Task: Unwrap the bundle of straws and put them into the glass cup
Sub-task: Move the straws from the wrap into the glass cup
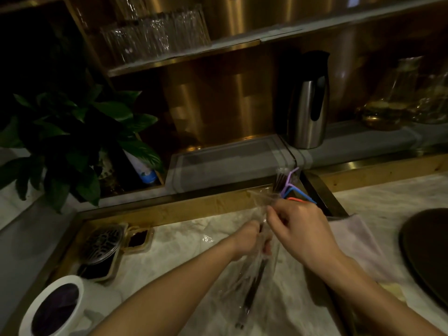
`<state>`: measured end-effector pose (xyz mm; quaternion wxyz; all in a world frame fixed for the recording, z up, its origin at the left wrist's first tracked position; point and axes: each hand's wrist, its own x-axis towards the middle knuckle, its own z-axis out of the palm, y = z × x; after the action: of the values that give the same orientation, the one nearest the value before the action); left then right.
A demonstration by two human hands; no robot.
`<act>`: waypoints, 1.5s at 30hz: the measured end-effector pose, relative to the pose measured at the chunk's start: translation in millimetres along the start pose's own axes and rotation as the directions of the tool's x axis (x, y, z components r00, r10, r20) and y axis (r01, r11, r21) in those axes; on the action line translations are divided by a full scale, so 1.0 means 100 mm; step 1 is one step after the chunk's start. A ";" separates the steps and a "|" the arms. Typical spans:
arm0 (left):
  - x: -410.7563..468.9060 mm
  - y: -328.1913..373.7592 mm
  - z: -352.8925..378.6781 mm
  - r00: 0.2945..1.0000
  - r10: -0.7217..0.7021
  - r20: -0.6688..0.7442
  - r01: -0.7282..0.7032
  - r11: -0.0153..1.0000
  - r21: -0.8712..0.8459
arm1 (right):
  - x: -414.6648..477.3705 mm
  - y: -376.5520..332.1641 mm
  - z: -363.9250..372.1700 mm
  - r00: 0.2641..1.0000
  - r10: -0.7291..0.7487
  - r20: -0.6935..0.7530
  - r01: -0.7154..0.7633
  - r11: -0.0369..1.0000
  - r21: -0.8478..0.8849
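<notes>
A bundle of straws [252, 287] in a clear plastic wrapper [260, 197] is held above the marble counter. My left hand [252, 238] grips the bundle around its middle. My right hand [298, 226] pinches the wrapper near its upper end. Bent tips of purple, blue and orange straws [294, 192] stick out just beyond my right hand. Whether these sit in a glass cup I cannot tell. Several clear glasses [155, 37] stand on the upper shelf at the back.
A steel thermos jug [308, 105] stands on the grey ledge behind. A leafy plant [72, 141] fills the left. A white mug [55, 309] and black trays [104, 251] lie front left. A dark round tray [429, 253] and a cloth [351, 241] lie right.
</notes>
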<state>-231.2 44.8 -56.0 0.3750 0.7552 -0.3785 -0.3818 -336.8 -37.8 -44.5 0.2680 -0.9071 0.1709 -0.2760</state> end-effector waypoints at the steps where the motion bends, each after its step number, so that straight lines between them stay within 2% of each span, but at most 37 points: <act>1: 0.03 0.00 -0.01 0.999 -0.038 -0.031 0.038 0.999 0.006 | 0.00 0.01 0.00 1.000 0.003 0.008 -0.003 1.000 0.008; 7: 0.05 -0.05 -0.26 0.985 0.131 -0.110 -0.140 0.987 -0.080 | 0.04 0.06 -0.04 0.999 0.012 0.046 -0.011 1.000 -0.018; 10: 0.05 0.08 -0.42 0.951 0.261 -0.168 -0.288 0.943 -0.164 | 0.07 0.09 -0.10 0.998 -0.029 0.051 0.032 0.998 -0.055; 13: 0.01 0.31 -0.55 0.919 0.363 -0.155 -0.393 0.878 -0.273 | 0.06 0.12 -0.16 0.991 -0.071 0.110 0.081 0.993 -0.089; 16: -0.03 0.63 -0.71 0.887 0.441 -0.137 -0.458 0.804 -0.379 | 0.02 0.16 -0.22 0.984 -0.107 0.142 0.123 0.987 -0.107; 19: -0.06 0.94 -0.89 0.855 0.501 -0.134 -0.509 0.762 -0.399 | -0.03 0.18 -0.27 0.981 -0.142 0.134 0.157 0.981 -0.115; 25: 0.03 1.47 -1.18 0.804 0.570 -0.172 -0.579 0.682 -0.448 | -0.09 0.24 -0.35 0.981 -0.095 0.169 0.120 0.982 -0.148; 32: 0.32 1.70 -1.41 0.738 0.636 -0.228 -0.667 0.633 -0.393 | -0.11 0.25 -0.40 0.985 -0.115 0.129 0.135 0.979 -0.155; 36: 0.73 1.55 -1.27 0.729 0.638 -0.248 -0.682 0.642 -0.350 | -0.10 0.25 -0.41 0.986 -0.126 0.109 0.144 0.973 -0.179; 40: 1.21 1.15 -1.10 0.777 0.562 -0.283 -0.629 0.678 -0.381 | -0.09 0.24 -0.42 0.982 -0.112 0.154 0.139 0.974 -0.181; 45: 1.67 0.57 -0.86 0.851 0.398 -0.343 -0.517 0.748 -0.416 | -0.11 0.28 -0.43 0.984 -0.079 0.162 0.106 0.981 -0.165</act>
<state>-102.8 -99.6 -19.8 0.6789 0.5562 -0.3960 -0.2699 -375.5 -71.7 -35.5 0.1877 -0.9526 0.1301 -0.2010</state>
